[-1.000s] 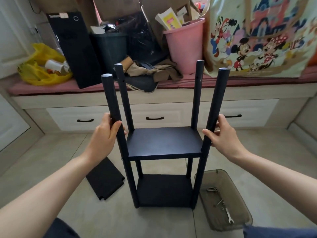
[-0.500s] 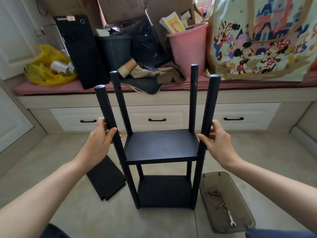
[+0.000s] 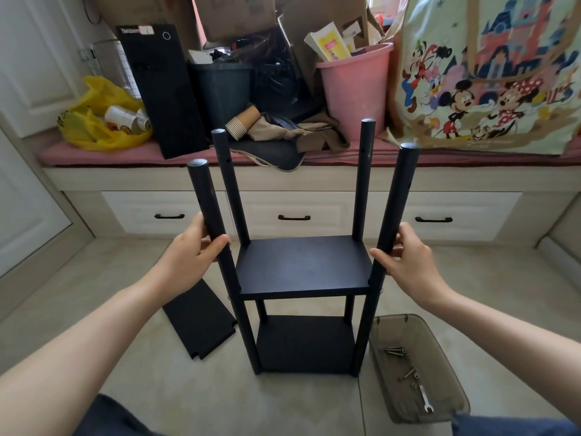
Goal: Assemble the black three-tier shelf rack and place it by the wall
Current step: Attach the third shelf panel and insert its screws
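Rack (image 3: 301, 265) barely shifted, upright between the hands, left hand (image 3: 188, 259) and right hand (image 3: 408, 265) gripping it

You face a built-in bench (image 3: 314, 177) in pale wood, with three white drawers (image 3: 314, 206) (each has a dark handle) under a pink cushion (image 3: 125, 155). Piled on the cushion are a yellow bag (image 3: 94, 127), a black tower case (image 3: 163, 89), cardboard boxes (image 3: 245, 11), a pink bucket (image 3: 355, 89) and a cartoon-print tote (image 3: 490, 73). Beige floor tiles (image 3: 110, 262) lie below. White panelled doors (image 3: 37, 58) stand to your left. The light is soft and even.
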